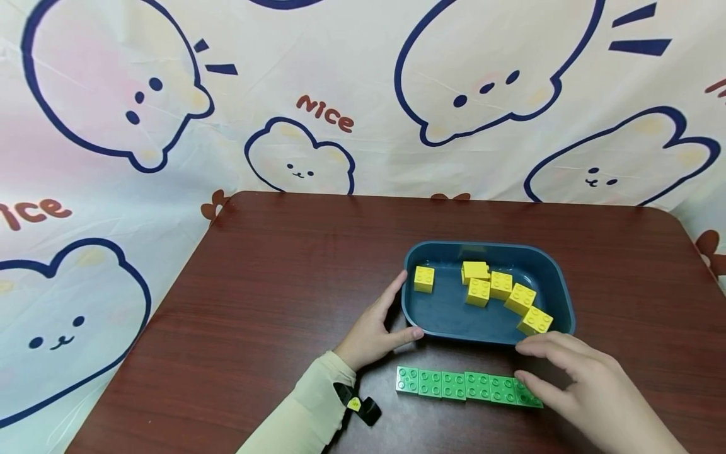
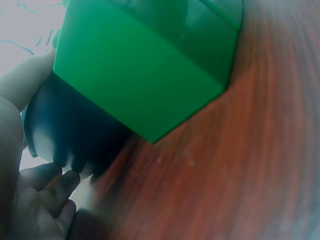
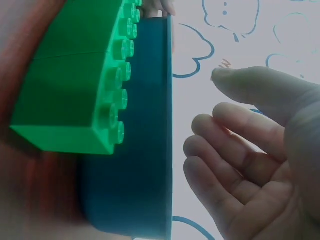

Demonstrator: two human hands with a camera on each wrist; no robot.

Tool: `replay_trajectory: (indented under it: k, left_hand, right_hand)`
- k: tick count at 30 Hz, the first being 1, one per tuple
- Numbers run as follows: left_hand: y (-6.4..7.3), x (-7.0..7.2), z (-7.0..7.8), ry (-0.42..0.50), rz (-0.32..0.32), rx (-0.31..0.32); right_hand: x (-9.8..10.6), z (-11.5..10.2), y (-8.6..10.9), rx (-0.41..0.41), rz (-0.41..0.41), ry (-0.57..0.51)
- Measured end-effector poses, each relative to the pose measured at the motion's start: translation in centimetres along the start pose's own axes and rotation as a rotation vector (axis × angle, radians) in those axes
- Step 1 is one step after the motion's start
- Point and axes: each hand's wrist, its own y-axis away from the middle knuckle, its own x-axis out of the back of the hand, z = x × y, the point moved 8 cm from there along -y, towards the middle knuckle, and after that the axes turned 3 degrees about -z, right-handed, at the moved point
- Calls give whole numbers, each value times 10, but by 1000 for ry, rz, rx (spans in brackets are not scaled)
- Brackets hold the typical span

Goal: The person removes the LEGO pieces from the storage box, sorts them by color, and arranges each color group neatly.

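Note:
My left hand [image 1: 371, 331] holds the left end of a dark blue tray [image 1: 479, 340], fingers along its side and thumb at the near corner. In the left wrist view, fingertips [image 2: 62, 187] press the tray's wall [image 2: 80, 130]. Several yellow building bricks [image 1: 501, 285] sit inside the tray, mostly right of centre. In front lies a straight row of green building bricks [image 1: 465, 384], studs up. My right hand [image 1: 584, 378] hovers by the tray's near right corner and the row's right end. The right wrist view shows its relaxed fingers [image 3: 235, 165] with nothing between them.
A brown wooden table [image 1: 255, 302] bears the tray and the green row. Behind and left of it hangs a white cloth [image 1: 374, 57] with cartoon bears. A black strap device [image 1: 360, 403] is on my left wrist over a pale sleeve [image 1: 300, 410].

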Motion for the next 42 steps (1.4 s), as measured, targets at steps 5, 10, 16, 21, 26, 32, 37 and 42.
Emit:
replay_trajectory:
  k: [5, 10, 16, 21, 26, 32, 37, 42]
  left_hand:
    - [0, 0, -1, 6, 1, -4]
    - [0, -1, -1, 5, 1, -5]
    - [-1, -2, 0, 9, -9, -2]
    - [-2, -2, 0, 9, -9, -4]
    - [-2, -1, 0, 7, -7, -4]
    - [-2, -1, 1, 9, -4, -4]
    - [-3, 0, 1, 9, -2, -2]
    - [-2, -1, 0, 7, -5, 1]
  right_hand:
    - [6, -2, -12, 35, 54, -36]
    - [4, 5, -26, 12, 55, 5]
    - [-3, 22, -39, -52, -10, 99]
    - [-8, 31, -47, -103, -61, 146]
    - [-11, 37, -53, -121, -62, 169]
    - [-17, 44, -56, -164, -102, 193]
    - [-21, 50, -59, -233, -147, 203]
    - [-26, 53, -61, -257, -186, 207]
